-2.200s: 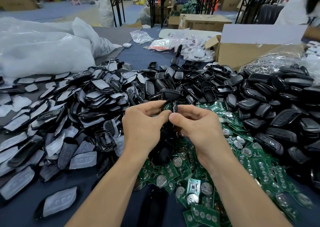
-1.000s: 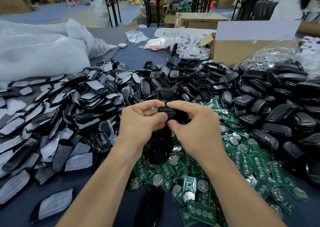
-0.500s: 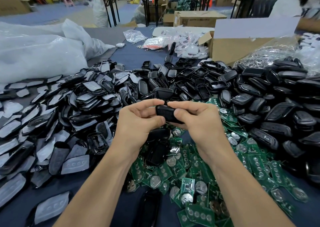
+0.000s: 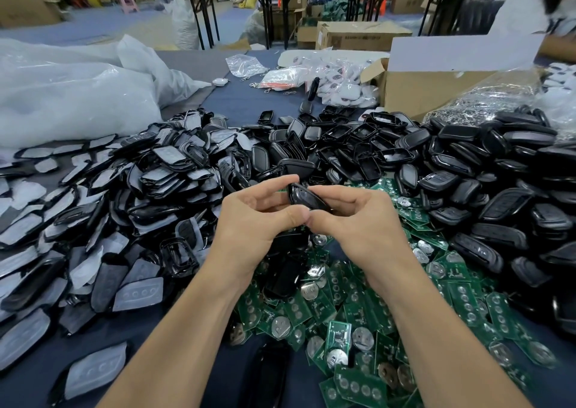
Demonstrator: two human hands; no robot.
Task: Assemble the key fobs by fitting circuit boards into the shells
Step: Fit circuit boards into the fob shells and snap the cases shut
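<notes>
pose: I see left hand [image 4: 258, 217] and right hand [image 4: 355, 220] over the centre of the tabletop [image 4: 243, 102]; curled fingers pinch black key fob [image 4: 307, 197]; thumb tips touching | change: fob more exposed than 1 s ago

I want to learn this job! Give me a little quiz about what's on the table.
1. True or false: the left hand and right hand both hold one black key fob.
2. The green circuit boards lie: A) in a bucket, B) on the table under the hands, C) on the floor?
3. Fill in: the cardboard box stands at the far ____ side, left or right.
Key: 1 true; 2 B; 3 right.
</notes>
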